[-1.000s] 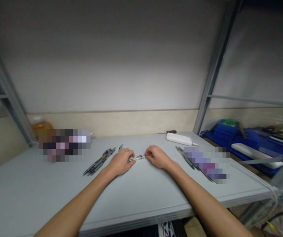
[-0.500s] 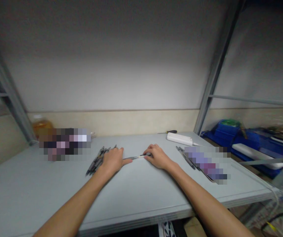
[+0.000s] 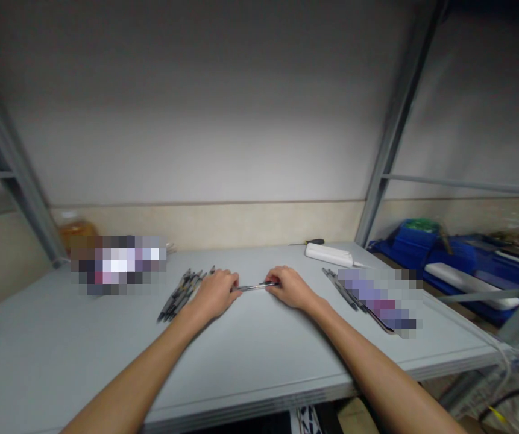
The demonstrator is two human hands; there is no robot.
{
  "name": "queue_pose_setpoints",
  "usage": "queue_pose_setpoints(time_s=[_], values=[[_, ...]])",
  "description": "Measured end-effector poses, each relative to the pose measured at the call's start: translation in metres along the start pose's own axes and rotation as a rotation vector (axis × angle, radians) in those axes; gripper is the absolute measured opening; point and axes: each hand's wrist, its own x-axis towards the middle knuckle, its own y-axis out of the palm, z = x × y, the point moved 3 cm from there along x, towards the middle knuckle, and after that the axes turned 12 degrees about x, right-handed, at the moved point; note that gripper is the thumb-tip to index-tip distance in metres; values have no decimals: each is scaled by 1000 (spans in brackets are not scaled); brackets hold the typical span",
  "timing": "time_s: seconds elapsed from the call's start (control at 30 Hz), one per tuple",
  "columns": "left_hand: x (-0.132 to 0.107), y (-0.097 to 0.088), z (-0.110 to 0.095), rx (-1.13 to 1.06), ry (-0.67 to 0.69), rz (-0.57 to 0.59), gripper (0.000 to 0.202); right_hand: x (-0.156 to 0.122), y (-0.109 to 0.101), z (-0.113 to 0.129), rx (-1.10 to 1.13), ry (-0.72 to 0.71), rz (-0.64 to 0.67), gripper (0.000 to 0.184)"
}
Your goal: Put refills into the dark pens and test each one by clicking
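Observation:
A slim pen [image 3: 254, 287] with a dark grip end and a lighter, shiny middle spans the gap between my hands, just above the table. My left hand [image 3: 217, 290] has its fingers closed around the pen's left end. At the other end my right hand [image 3: 290, 286] pinches the dark part between thumb and fingers. Close beside my left hand lies a heap of several grey and black pens [image 3: 180, 296]. A few more pens [image 3: 341, 289] lie to the right of my right hand, next to a blurred-out purple item [image 3: 377, 298].
A white power strip [image 3: 329, 254] and a screwdriver [image 3: 315, 242] lie at the back right of the grey table [image 3: 250, 361]. Back left are an amber container [image 3: 78, 232] and a blurred-out pile [image 3: 123, 262]. Metal posts [image 3: 379, 163] flank the table; blue bins [image 3: 417, 244] stand beyond.
My left hand has shifted right, away from the pen heap, and its fingers have closed on the pen's left end. My right hand has barely moved.

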Motion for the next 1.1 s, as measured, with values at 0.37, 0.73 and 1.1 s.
queue_pose_setpoints(time_s=[0.37,0.73,1.1], values=[[3,-3,-8,-167,124,-171,25,-4,-2,14,113,25,45,19],[-2,-8,-37,44,254,-223,35,-5,7,14,-254,118,141,31],[-2,1,-36,-4,142,-70,38,-7,3,25,-493,97,118,47]])
